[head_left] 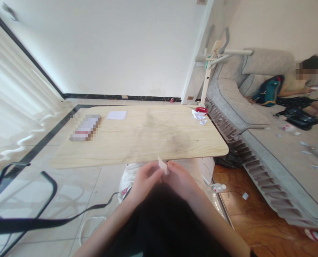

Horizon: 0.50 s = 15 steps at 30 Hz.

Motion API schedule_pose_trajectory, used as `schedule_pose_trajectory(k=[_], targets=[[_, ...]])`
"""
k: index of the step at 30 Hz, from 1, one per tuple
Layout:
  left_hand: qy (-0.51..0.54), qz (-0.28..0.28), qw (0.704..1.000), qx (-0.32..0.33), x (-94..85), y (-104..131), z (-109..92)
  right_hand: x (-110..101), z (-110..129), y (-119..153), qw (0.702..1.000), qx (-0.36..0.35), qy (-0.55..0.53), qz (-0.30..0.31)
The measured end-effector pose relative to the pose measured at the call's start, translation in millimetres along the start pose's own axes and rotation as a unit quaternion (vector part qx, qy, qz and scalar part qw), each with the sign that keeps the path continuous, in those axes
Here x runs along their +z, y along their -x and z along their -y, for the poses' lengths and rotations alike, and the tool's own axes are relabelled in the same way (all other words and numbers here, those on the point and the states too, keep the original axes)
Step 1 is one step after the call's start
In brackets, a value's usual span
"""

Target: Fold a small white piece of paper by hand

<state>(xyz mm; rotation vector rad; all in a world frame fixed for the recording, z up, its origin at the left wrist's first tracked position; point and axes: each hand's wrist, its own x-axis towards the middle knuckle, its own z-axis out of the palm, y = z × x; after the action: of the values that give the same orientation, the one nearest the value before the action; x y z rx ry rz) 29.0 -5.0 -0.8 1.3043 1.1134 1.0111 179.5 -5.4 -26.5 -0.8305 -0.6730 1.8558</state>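
Note:
A small folded piece of white paper (163, 165) stands up between my two hands, just in front of the table's near edge. My left hand (148, 177) pinches it from the left, thumb toward the paper. From the other side my right hand (179, 177) grips it, with most of its fingers hidden behind the paper and palm. On the wooden table (127, 139), at the far right corner, lie several folded white paper pieces (200, 116) beside a red ring-shaped object (201, 110). A stack of white paper sheets (116, 115) rests at the far left part of the table.
A blurred-out flat object (85, 127) lies on the table's left side. To the right stands a grey sofa (257, 103), where a person (295, 87) sits beside a backpack (270, 91). A white bottle (219, 187) is on the floor. A black strap (54, 222) crosses the lower left.

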Motion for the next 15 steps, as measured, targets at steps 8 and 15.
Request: schedule_pose_trajectory(k=[8,15], targets=[[-0.035,0.003,0.999,-0.019,-2.7,2,1,-8,10,2,0.988,-0.091,0.125,-0.019],[-0.026,0.012,0.999,-0.015,-1.7,3,0,-13,12,4,0.986,-0.078,0.143,0.035]])
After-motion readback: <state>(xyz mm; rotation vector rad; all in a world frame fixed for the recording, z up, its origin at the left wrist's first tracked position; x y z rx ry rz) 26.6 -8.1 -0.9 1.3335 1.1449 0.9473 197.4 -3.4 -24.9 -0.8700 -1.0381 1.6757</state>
